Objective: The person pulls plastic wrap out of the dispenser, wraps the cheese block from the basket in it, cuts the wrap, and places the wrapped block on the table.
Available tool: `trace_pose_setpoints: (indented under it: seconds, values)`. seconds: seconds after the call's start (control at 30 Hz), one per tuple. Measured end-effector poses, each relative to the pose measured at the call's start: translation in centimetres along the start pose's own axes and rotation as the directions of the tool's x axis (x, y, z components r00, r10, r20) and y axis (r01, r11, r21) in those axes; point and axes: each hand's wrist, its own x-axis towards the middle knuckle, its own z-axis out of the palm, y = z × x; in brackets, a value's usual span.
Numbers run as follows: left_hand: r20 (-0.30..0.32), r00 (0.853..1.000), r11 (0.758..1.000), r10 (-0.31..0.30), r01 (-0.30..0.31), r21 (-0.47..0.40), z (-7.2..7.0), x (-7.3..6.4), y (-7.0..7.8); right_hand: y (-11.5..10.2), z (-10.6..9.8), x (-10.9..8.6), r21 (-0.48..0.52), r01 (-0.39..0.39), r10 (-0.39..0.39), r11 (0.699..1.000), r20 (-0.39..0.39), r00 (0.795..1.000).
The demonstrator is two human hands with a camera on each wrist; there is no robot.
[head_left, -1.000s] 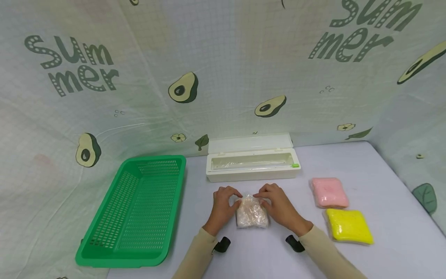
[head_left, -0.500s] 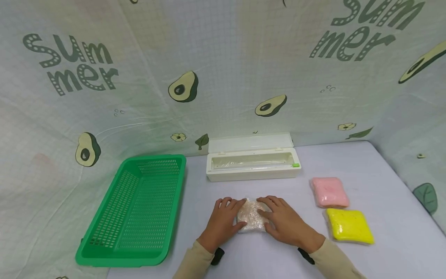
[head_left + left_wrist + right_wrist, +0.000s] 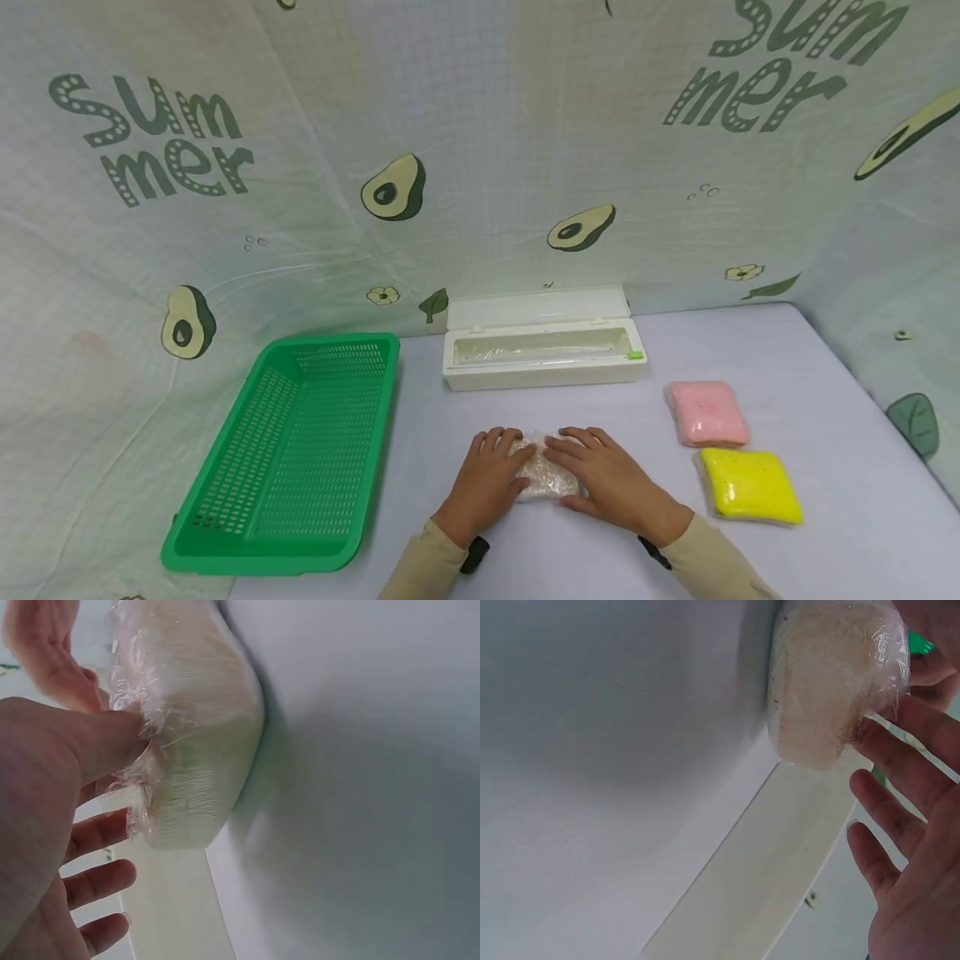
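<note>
A pale packet (image 3: pixel 547 481) in crinkled cling film lies on the table between both hands. My left hand (image 3: pixel 486 482) rests on its left side; the left wrist view shows the thumb pressing the bunched film on top of the packet (image 3: pixel 199 742), the other fingers spread beyond. From the right, my right hand (image 3: pixel 611 482) lays its fingers over the packet's top. In the right wrist view, its fingertips touch the wrapped packet (image 3: pixel 821 682), while the lower fingers extend loosely off it. Part of the packet's top is hidden under the fingers.
A white cling film dispenser (image 3: pixel 543 375) stands behind the hands, lid raised, with a small green slider. Left of them is a green perforated basket (image 3: pixel 375 467). Wrapped pink (image 3: pixel 708 414) and yellow (image 3: pixel 752 486) packets lie at the right. A printed cloth hangs behind the table.
Both hands have gone from pinching the film at the packet's far edge to laying their fingers over its top. The packet has shifted slightly toward me. Its film lies flatter.
</note>
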Motion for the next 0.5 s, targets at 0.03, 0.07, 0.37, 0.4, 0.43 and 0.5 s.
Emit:
trace_pose_setpoints:
  seconds: [0.03,0.07,0.37,0.4,0.43,0.5]
  values:
    - [0.002,1.0,1.0,0.001,-0.001,0.012,0.02,-0.02,0.05,-0.01,0.07,-0.04,0.0,-0.003,0.003,1.0,0.005,1.0]
    - [0.008,1.0,1.0,0.004,-0.004,0.029,0.05,-0.04,0.11,-0.04,0.13,-0.05,-0.001,-0.004,0.004,1.0,0.011,1.0]
    - [-0.003,1.0,0.998,-0.01,0.01,0.06,0.32,-0.3,0.56,-0.58,0.14,-0.08,-0.032,-0.035,0.038,0.999,0.076,0.996]
    - [0.002,1.0,0.998,-0.013,0.013,0.058,0.43,-0.32,0.6,-0.61,0.18,-0.11,-0.038,-0.035,0.038,0.999,0.079,0.996]
    - [0.008,1.0,0.998,-0.014,0.013,0.057,0.54,-0.34,0.65,-0.63,0.23,-0.15,-0.047,-0.033,0.037,0.998,0.081,0.996]
    - [0.011,1.0,0.999,-0.009,0.009,0.052,0.73,-0.31,0.73,-0.66,0.38,-0.19,-0.077,-0.022,0.028,0.997,0.075,0.997]
